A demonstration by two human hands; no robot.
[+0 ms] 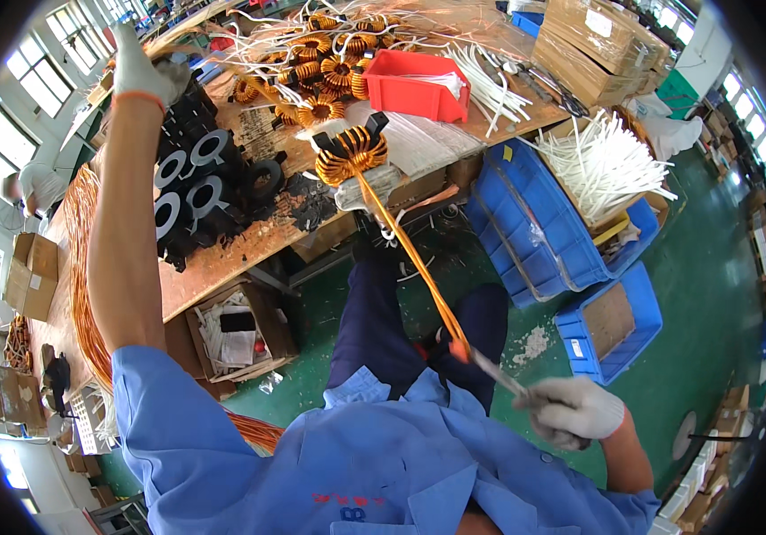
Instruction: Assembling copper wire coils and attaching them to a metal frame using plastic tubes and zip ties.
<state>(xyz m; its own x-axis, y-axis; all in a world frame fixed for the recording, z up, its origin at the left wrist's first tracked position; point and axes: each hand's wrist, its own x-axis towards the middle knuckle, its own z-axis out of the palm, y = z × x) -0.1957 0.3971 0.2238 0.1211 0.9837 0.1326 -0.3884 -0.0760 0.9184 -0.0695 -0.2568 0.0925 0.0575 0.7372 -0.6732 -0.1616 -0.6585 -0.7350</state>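
Stretched far out to the left, my left hand [147, 76] wears a white glove, fingers extended, above stacked black ring cores [204, 147]. My right hand [574, 412], also gloved, is closed around a slim metal rod [499, 373] low on the right. The rod meets an orange-red end on a taut bundle of copper wires [414, 259]; how they join is too small to tell. The bundle runs up to a copper-wound toroidal coil [350, 156] with black pieces on it, at the table's front edge. My fingers hide the rod's near end.
More wound coils [320, 76] lie heaped on the wooden table [213, 272] beside a red bin [414, 85]. White tubes [601, 165] fill a box over a blue crate [525, 232]. Below stands a blue bin [614, 325]. Long copper wires [84, 259] run along the left.
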